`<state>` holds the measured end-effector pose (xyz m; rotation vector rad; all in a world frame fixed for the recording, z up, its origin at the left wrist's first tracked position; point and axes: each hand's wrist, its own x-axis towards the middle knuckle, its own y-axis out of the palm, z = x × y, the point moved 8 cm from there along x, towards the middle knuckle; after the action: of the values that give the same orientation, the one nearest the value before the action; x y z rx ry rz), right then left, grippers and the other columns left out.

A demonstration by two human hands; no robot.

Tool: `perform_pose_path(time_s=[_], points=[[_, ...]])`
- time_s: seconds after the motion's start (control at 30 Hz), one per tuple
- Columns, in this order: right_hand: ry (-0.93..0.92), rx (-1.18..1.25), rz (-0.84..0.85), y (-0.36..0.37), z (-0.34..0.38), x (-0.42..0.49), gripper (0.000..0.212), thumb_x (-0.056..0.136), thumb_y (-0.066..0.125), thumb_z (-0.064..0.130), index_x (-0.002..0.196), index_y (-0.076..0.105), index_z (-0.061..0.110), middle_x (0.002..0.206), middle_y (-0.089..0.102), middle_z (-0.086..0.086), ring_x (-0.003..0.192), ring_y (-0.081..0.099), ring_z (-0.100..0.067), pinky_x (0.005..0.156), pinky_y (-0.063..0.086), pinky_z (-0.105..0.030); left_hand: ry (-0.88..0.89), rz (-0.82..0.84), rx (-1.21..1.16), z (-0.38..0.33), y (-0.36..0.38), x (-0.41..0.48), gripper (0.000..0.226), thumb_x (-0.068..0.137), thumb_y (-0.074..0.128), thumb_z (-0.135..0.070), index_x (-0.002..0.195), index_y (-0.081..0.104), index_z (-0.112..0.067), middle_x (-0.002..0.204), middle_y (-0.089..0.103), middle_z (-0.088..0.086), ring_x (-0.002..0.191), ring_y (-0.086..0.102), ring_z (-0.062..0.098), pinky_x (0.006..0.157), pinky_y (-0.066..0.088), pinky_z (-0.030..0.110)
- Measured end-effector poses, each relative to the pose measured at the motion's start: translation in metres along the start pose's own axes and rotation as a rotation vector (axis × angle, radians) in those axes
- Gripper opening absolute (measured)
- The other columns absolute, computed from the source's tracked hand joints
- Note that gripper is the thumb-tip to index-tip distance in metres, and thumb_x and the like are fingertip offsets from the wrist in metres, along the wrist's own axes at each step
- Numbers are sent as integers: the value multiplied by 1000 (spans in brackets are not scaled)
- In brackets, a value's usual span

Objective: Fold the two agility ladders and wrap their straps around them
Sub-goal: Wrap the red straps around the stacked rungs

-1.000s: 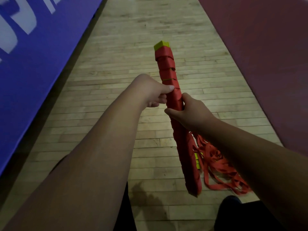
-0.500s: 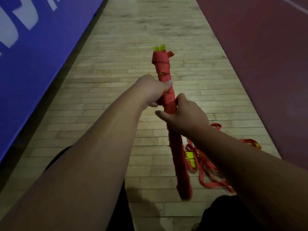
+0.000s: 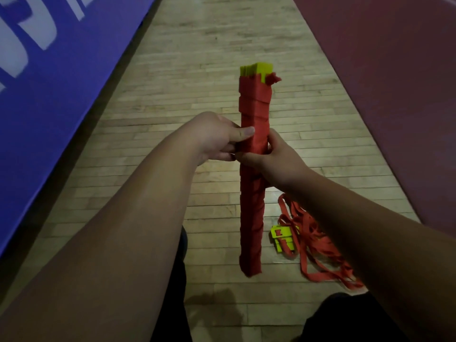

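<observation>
Red strap covers the bundle (image 3: pixel 253 112) at the point where we hold it. Our left hand (image 3: pixel 217 137) grips it from the left at mid-length, thumb laid across the front face. Our right hand (image 3: pixel 274 159) grips it just below from the right, thumb across the front. The two hands touch at the bundle.

This first ladder is folded into one long stack, held upright and wound in strap from its lower end to near the top. Yellow rungs (image 3: pixel 256 70) stand out of the wrap at the top. A short strap tail (image 3: pixel 273 79) sticks out to the right just beneath them; we cannot tell how it is fastened.

The second ladder (image 3: pixel 283 239) lies on the wooden floor (image 3: pixel 197 82), low and to the right of the bundle. Its rungs are stacked, and its loose straps (image 3: pixel 318 243) lie tangled beside and over them, partly hidden by our right forearm.

A blue panel (image 3: pixel 61 82) with white lettering borders the floor on the left, a dark red surface (image 3: pixel 394 95) on the right.
</observation>
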<state>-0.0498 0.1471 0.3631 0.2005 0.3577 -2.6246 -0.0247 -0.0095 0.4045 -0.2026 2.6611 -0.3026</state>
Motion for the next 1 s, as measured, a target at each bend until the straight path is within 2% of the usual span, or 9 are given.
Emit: perform_pose_path(time_s=[0.13, 0.2, 0.27, 0.4, 0.53, 0.6, 0.77, 0.9, 1.0], points=[[17, 15, -1, 2, -3, 4, 61, 83, 89, 36, 134, 57, 45, 106, 77, 10, 95, 78, -15, 82, 68, -47, 7, -17, 21, -2, 4, 2, 24, 96, 86, -28, 109, 72, -12, 105, 84, 4, 104, 80, 20, 90, 66, 39], [40, -2, -16, 2, -5, 4, 60, 84, 89, 36, 134, 56, 44, 106, 77, 8, 94, 78, -16, 80, 68, -46, -8, -6, 73, -2, 7, 1, 17, 101, 81, -29, 106, 70, -16, 109, 81, 3, 104, 77, 19, 92, 64, 39], [49, -43, -24, 2, -8, 3, 60, 85, 88, 36, 135, 56, 40, 106, 76, 7, 93, 76, -16, 78, 65, -41, -34, 3, 145, 0, 10, 0, 19, 106, 74, -32, 114, 72, -15, 114, 78, 2, 104, 74, 17, 92, 63, 38], [72, -114, -53, 5, -25, -1, 58, 85, 89, 37, 134, 58, 36, 105, 74, 9, 88, 74, -10, 72, 61, -31, -60, -27, 175, 17, 24, 7, 36, 106, 72, -42, 128, 74, -13, 116, 78, 5, 105, 74, 20, 85, 63, 37], [127, -179, -63, 12, -62, -2, 52, 83, 91, 39, 126, 62, 34, 101, 74, 10, 87, 72, -9, 71, 60, -31, -126, -9, 243, 50, 47, 22, 32, 106, 69, -51, 105, 73, -19, 108, 77, 7, 95, 73, 21, 86, 64, 37], [163, -213, -36, 16, -83, 2, 54, 82, 92, 42, 124, 60, 32, 101, 74, 9, 88, 72, -11, 75, 61, -34, -176, 7, 224, 72, 56, 33, 32, 109, 67, -48, 99, 69, -17, 106, 75, 9, 88, 70, 21, 82, 62, 35], [255, -290, 21, 27, -137, 26, 71, 76, 93, 58, 127, 57, 24, 108, 73, 2, 96, 73, -20, 85, 65, -47, -252, 71, 126, 131, 61, 71, 47, 107, 68, -52, 120, 75, -8, 119, 78, 9, 96, 75, 22, 81, 63, 37], [337, -210, 75, 50, -177, 46, 56, 86, 89, 47, 123, 53, 26, 110, 71, -1, 99, 73, -24, 83, 66, -51, -284, 52, 80, 180, 55, 105, 40, 108, 67, -50, 108, 73, -10, 122, 77, 9, 93, 71, 17, 75, 60, 33], [337, -244, 31, 63, -210, 61, 52, 85, 89, 45, 120, 56, 25, 108, 71, 1, 98, 72, -22, 87, 65, -51, -316, 63, 56, 218, 58, 128, 35, 109, 65, -49, 105, 70, -14, 118, 77, 7, 91, 70, 15, 68, 56, 29]])
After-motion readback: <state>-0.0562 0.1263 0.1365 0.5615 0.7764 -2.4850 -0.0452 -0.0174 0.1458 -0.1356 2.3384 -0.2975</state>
